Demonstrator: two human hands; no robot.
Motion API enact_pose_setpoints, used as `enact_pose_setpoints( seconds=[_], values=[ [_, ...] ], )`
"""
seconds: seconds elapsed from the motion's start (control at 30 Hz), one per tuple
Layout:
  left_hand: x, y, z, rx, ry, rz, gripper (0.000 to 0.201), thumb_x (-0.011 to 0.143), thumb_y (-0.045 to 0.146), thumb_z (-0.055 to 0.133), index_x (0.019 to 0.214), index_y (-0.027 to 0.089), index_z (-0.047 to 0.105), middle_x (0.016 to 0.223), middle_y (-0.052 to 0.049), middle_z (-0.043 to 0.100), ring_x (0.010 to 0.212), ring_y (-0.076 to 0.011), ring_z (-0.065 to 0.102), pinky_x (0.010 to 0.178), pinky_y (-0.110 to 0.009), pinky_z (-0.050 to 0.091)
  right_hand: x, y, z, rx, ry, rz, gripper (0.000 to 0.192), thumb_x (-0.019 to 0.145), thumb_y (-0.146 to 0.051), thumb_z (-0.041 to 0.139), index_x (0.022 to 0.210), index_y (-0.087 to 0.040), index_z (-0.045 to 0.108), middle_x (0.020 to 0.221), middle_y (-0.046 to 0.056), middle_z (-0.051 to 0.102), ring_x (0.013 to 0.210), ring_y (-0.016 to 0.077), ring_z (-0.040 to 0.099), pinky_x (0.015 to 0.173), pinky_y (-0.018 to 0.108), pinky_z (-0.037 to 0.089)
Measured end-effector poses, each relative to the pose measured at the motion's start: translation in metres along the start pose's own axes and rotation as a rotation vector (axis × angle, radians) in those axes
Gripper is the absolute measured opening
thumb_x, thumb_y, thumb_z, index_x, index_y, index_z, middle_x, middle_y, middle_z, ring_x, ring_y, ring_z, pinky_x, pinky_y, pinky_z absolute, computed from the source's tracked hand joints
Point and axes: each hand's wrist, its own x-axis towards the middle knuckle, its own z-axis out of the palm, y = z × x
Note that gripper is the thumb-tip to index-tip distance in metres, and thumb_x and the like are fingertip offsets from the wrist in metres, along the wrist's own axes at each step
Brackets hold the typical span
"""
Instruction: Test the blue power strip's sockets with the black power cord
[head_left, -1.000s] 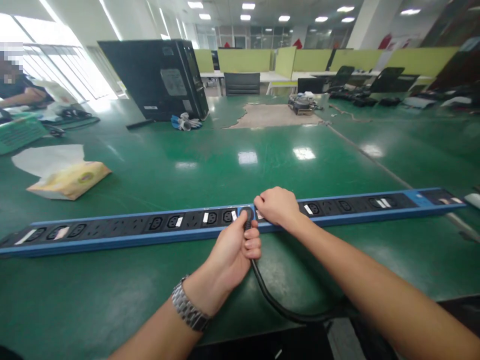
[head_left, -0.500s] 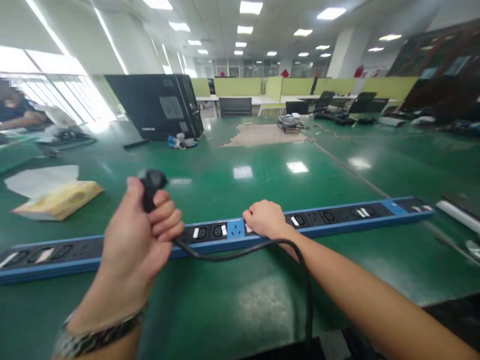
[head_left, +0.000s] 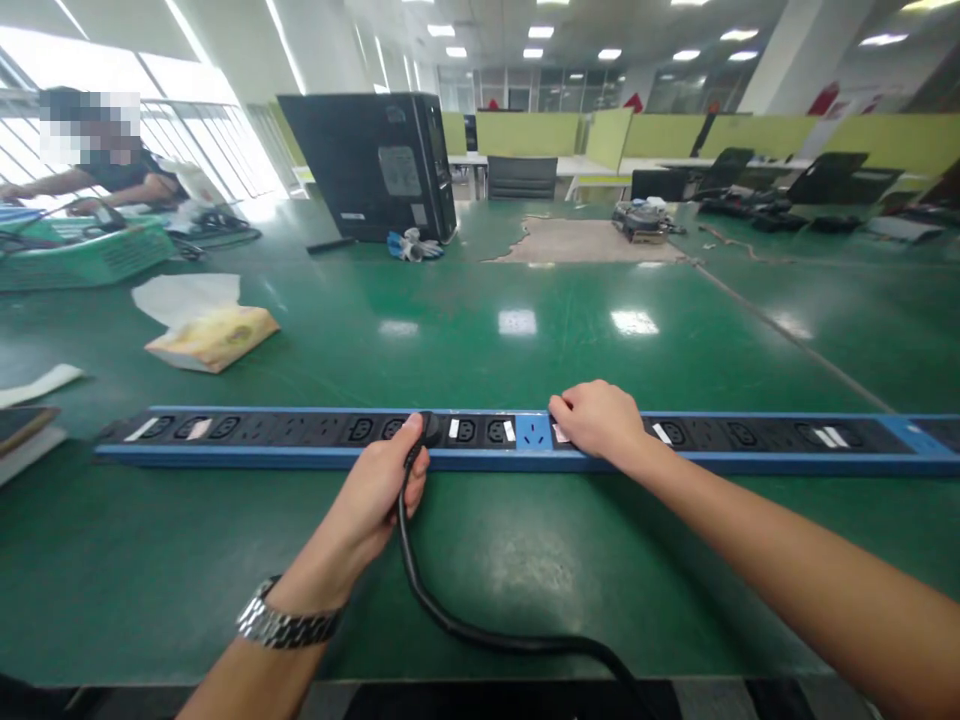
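So we have our left hand (head_left: 379,490) wrapped around a black plug (head_left: 429,430), fingers (head_left: 417,468) clamped on its body where the cable leaves it. That plug sits at the top face of the long blue power strip (head_left: 300,455), just left of the strip's middle — whether it is fully seated in a socket we cannot tell. Its black cable (head_left: 480,630) drops from the hand, curves across the green table (head_left: 525,540) and runs off the near edge. A metal watch (head_left: 281,622) is on the left wrist.

Our right hand (head_left: 596,420) rests knuckles-up on the strip, just right of a bright blue socket section (head_left: 534,432), fingers curled together and pressing down on the strip's top; it grips nothing we can see. The strip lies flat, running left to right across the near table.

Farther back on the left — a tissue pack (head_left: 214,335) with a white tissue sticking out, well apart from the strip. Behind it a green basket (head_left: 97,255) and another person (head_left: 112,175) at work. A black computer tower (head_left: 375,165) stands at the back, with gloves (head_left: 412,243) lying beside it.
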Motion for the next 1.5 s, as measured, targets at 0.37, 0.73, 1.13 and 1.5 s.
enact_pose_setpoints(
  seconds=[0.37,0.73,1.13,1.5],
  values=[
    [-0.007,-0.001,-0.006,0.019,-0.126,-0.010,0.045,0.085,0.054,0.046,0.058,0.019,0.046,0.038,0.003,0.041,0.034,-0.0079,0.035,0.038,-0.019,0.026,0.036,-0.152,-0.039,0.400,-0.205,-0.247,0.044,0.085,-0.038,0.045,0.110,-0.013,0.071,0.116,0.015,0.068,0.103,0.0255,0.065,0.080,0.031,0.051],
    [-0.001,-0.003,-0.021,-0.089,-0.303,-0.088,0.033,0.090,0.039,0.042,0.069,0.017,0.052,0.045,-0.001,0.050,0.040,-0.0114,0.044,0.042,-0.023,0.035,0.042,-0.189,-0.011,0.397,-0.194,-0.210,0.046,0.083,-0.043,0.043,0.100,-0.014,0.074,0.106,0.017,0.071,0.098,0.0284,0.067,0.077,0.036,0.052],
    [-0.007,0.004,-0.013,-0.156,-0.179,-0.157,0.030,0.091,0.032,0.046,0.080,0.010,0.063,0.052,-0.001,0.053,0.043,-0.0108,0.051,0.043,-0.021,0.042,0.008,-0.113,-0.009,0.332,-0.154,-0.351,0.064,0.091,-0.064,0.026,0.104,-0.020,0.069,0.105,0.012,0.070,0.099,0.0251,0.063,0.082,0.035,0.045],
    [-0.015,0.007,0.025,-0.484,0.078,-0.153,0.034,0.095,0.032,0.044,0.068,0.013,0.051,0.043,0.011,0.025,0.030,-0.0025,0.022,0.028,-0.014,0.017,-0.029,-0.045,0.010,0.051,0.161,-0.265,0.056,0.093,-0.059,0.028,0.106,-0.018,0.063,0.104,0.012,0.064,0.102,0.0262,0.053,0.087,0.039,0.034]
  ],
)
